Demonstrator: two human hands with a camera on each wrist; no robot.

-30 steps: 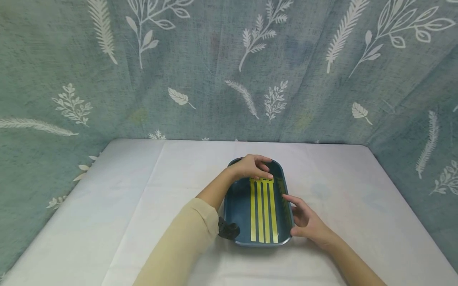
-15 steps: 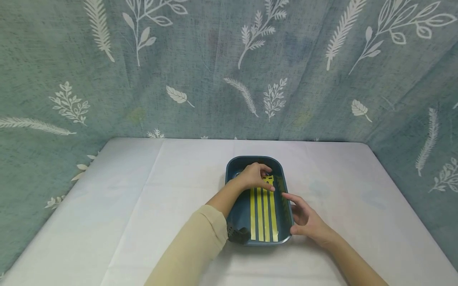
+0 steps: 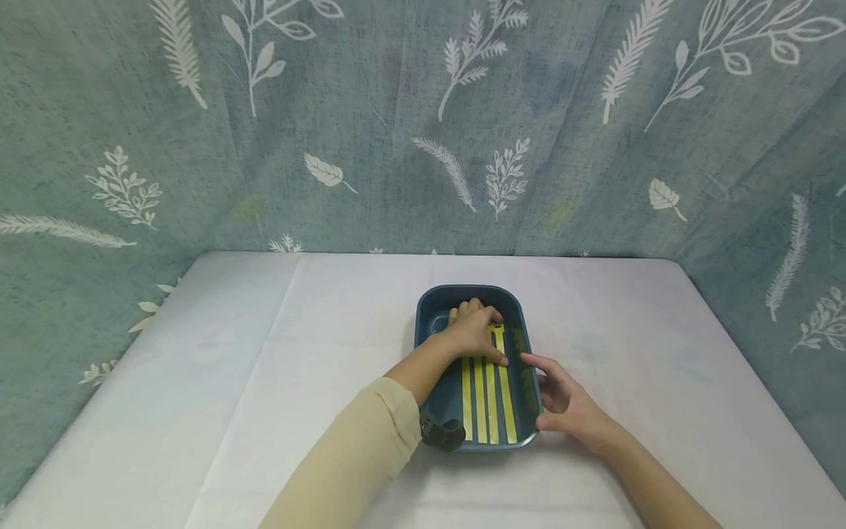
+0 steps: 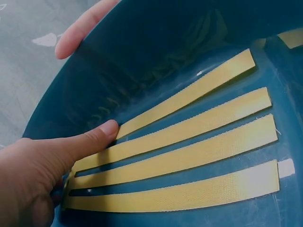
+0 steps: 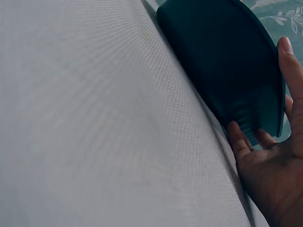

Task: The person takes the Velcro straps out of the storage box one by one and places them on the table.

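Note:
A dark blue tray (image 3: 446, 391) holds yellow strips (image 3: 479, 404), lengthwise and joined at the far end. My left hand (image 3: 471, 332) is inside it over that end. In the left wrist view my left hand (image 4: 35, 170) rests its thumb on the strips (image 4: 189, 130), at the slanted topmost one; its other fingers are mostly hidden. At the tray's right side, my right hand (image 3: 571, 411) has a finger at the rim and its thumb near the corner. In the right wrist view my right hand (image 5: 279, 165) curls round the tray's outer wall (image 5: 213, 52).
The tray stands on a white cloth-covered table (image 3: 330, 316). A blue-green curtain (image 3: 396, 132) with white leaf prints hangs behind it. A black perforated object (image 3: 444, 433) sits by the left sleeve cuff, over the tray's near left corner.
My left hand has moved nearer within the tray, its thumb sliding down along the strips. The rightmost strip now slants a little. My right hand has stayed at the tray's side.

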